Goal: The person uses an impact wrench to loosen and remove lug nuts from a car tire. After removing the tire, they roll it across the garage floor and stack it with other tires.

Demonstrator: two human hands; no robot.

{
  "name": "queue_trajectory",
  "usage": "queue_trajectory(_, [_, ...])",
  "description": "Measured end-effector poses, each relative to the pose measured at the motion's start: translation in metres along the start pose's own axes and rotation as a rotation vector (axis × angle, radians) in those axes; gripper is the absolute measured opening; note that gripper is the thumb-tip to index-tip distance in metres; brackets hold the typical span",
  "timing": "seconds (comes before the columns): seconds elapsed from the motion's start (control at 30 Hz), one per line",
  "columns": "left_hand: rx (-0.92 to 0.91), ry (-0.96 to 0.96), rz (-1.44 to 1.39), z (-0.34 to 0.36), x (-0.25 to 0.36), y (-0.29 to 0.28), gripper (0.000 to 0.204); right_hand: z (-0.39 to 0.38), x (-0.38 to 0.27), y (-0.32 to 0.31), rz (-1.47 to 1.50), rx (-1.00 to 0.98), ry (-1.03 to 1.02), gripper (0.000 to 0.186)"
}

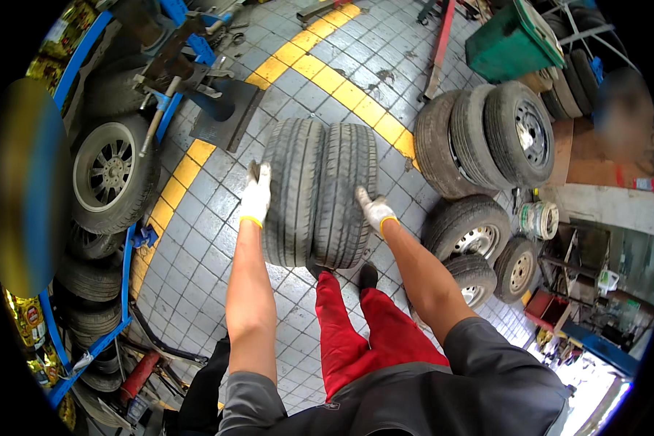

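Note:
Two black tires stand upright side by side in front of my feet, treads toward me: a left tire [292, 192] and a right tire [346, 196]. My left hand [256, 195], in a white glove with a yellow cuff, presses against the outer side of the left tire, its fingers pointing away from me. On the opposite side, my right hand [376, 209], gloved the same way, holds the outer side of the right tire; its thumb shows near the tread edge and its other fingers are partly hidden. Between them the hands hold the pair together.
Several wheels [519, 134] lean in a row at the right, with more wheels [469, 229] nearer. A blue rack [127, 280] of tires lines the left, by a metal machine stand [214, 102]. Yellow lines [341, 91] cross the tiled floor. A green bin [512, 45] stands far right.

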State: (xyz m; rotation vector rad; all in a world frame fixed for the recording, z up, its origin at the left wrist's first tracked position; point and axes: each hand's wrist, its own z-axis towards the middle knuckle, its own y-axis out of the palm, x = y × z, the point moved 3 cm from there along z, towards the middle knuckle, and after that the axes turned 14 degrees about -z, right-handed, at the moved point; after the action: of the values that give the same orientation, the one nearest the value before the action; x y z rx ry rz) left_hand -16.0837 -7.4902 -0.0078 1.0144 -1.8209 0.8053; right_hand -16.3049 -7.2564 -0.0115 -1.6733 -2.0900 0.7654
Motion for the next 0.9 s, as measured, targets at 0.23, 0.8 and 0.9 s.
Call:
queue_trajectory(0.23, [0.005,-0.277,0.237,-0.044,-0.100,-0.021,0.109,0.000,-0.011,0.013,-0.014,0.142,-0.034,0.128])
queue_trajectory(0.8, [0.012,-0.209,0.339,0.062,0.045,0.059,0.111,0.102,0.000,-0.025,-0.125,0.233,-0.143,0.112])
queue_trajectory(0.9, [0.152,-0.341,0.328,0.054,0.034,0.028,0.112,0.110,-0.030,-0.019,-0.183,0.274,-0.182,0.104])
